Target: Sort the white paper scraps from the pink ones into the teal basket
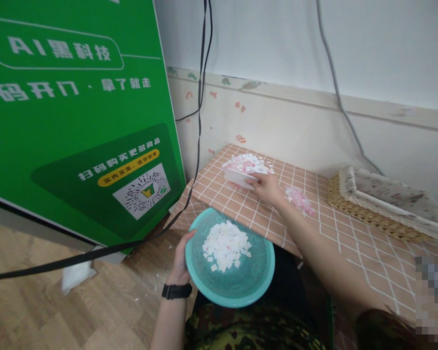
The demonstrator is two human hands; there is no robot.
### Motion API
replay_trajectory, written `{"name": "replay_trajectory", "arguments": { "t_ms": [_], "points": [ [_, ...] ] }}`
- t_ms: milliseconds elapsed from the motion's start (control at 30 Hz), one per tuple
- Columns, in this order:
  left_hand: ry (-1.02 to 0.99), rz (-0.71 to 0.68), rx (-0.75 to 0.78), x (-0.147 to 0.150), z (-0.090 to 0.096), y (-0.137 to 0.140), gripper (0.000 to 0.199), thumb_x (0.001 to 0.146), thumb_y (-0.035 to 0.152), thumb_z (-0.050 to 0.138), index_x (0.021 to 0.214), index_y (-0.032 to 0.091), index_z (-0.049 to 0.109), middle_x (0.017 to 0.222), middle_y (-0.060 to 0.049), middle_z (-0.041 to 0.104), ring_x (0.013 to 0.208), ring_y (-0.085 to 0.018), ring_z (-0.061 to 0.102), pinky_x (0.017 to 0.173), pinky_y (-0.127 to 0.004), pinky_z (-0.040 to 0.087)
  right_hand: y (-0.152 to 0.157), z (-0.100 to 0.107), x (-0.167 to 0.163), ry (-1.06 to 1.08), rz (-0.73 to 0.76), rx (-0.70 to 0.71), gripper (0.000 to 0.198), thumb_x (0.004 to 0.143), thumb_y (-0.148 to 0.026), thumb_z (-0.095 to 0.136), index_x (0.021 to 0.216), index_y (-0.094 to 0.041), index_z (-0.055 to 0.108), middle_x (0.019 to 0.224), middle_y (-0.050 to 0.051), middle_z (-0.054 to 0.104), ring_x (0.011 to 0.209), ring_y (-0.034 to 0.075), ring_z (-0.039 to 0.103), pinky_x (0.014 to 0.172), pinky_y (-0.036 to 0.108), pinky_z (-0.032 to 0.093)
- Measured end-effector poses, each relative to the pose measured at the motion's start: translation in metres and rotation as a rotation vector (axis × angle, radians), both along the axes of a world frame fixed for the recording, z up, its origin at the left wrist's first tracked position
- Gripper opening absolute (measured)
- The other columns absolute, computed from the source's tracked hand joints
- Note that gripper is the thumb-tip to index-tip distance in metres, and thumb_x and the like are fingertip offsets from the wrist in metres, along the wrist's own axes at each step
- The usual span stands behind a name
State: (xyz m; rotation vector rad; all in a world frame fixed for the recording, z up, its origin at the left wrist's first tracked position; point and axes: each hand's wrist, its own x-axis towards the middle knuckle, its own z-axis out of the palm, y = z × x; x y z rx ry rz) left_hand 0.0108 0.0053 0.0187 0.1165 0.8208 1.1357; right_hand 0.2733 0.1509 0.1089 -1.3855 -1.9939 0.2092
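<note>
Evidently, the step in hand is gathering loose paper scraps. The right hand (266, 187) grips a flat white card (240, 179), fingers closed on its near end, and holds it on edge against the front of a white-and-pink scrap pile (251, 162) on the checked counter (336, 243). The left hand (181, 257) clasps the left rim of a turquoise strainer (257, 277), which sits just below the counter's front edge, in front of the person; whether it touches the edge I cannot tell. A heap of white paper bits (226, 245) already lies in it.

The next move, I judge, calls for the card behind the pile, kept low, drawing the scraps toward the near edge, with the strainer held steady and level underneath so that none slip past to the floor (142, 296). A pink patch (298, 200) lies right of the right hand, near a wicker basket (368, 214); whether it is loose scraps or a mark is unclear.
</note>
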Motion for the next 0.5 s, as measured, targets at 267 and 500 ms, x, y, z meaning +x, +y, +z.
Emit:
{"name": "replay_trajectory", "arguments": {
  "t_ms": [267, 500],
  "points": [
    [-0.013, -0.017, -0.005, -0.001, -0.004, 0.002, 0.023, 0.074, 0.028, 0.062, 0.087, 0.009, 0.067, 0.075, -0.009, 0.074, 0.066, -0.022, 0.068, 0.066, -0.033, 0.055, -0.019, 0.008, 0.004, -0.038, 0.185, -0.089, 0.022, 0.083, -0.025, 0.052, 0.091, -0.020, 0.072, 0.083, 0.003, 0.072, 0.070, 0.016, 0.062, 0.064, 0.026, 0.043],
    [-0.045, -0.038, 0.017, 0.000, -0.003, 0.000, 0.025, 0.075, 0.029, 0.060, 0.088, 0.008, 0.067, 0.075, -0.010, 0.074, 0.067, -0.023, 0.068, 0.068, -0.035, 0.055, -0.044, 0.008, 0.026, -0.048, 0.124, -0.086, 0.020, 0.083, -0.029, 0.054, 0.091, -0.024, 0.071, 0.083, 0.001, 0.072, 0.067, 0.016, 0.064, 0.060, 0.025, 0.046]
  ]
}}
